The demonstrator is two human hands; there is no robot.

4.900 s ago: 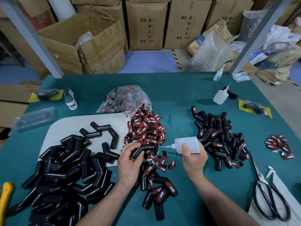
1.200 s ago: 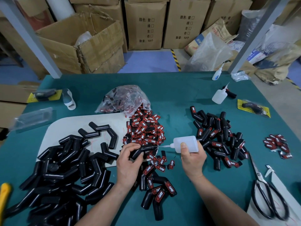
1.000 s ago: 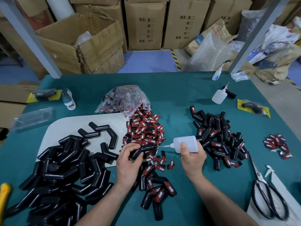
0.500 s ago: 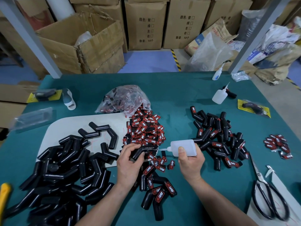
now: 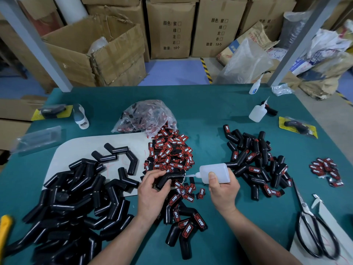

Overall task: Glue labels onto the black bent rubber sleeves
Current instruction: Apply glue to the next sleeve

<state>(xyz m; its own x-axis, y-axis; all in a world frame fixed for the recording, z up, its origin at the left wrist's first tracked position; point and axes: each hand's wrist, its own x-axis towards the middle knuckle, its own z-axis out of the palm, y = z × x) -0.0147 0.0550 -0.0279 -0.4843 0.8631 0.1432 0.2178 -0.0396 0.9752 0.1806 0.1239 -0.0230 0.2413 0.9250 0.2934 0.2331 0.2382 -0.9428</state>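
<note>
My left hand (image 5: 152, 194) grips a black bent rubber sleeve (image 5: 169, 179) above the table. A white glue bottle (image 5: 214, 173) is held in my right hand (image 5: 223, 192), lying sideways with its nozzle tip at the sleeve's right end. Behind the hands lies a heap of red-and-black labels (image 5: 170, 152). Plain sleeves (image 5: 76, 203) are piled at the left. Labelled sleeves (image 5: 256, 161) lie in a pile at the right, and a few more (image 5: 185, 224) sit between my forearms.
A clear bag of labels (image 5: 145, 117) lies behind the heap on the green table (image 5: 200, 111). Scissors (image 5: 313, 228) lie at the right front, a small label cluster (image 5: 326, 169) at the right. Two spare glue bottles (image 5: 257, 111) stand at the back right. A white board (image 5: 80, 150) lies under the plain sleeves.
My right hand has moved the glue bottle left, so that its nozzle now reaches the sleeve held by my left hand. The left hand has stayed in place.
</note>
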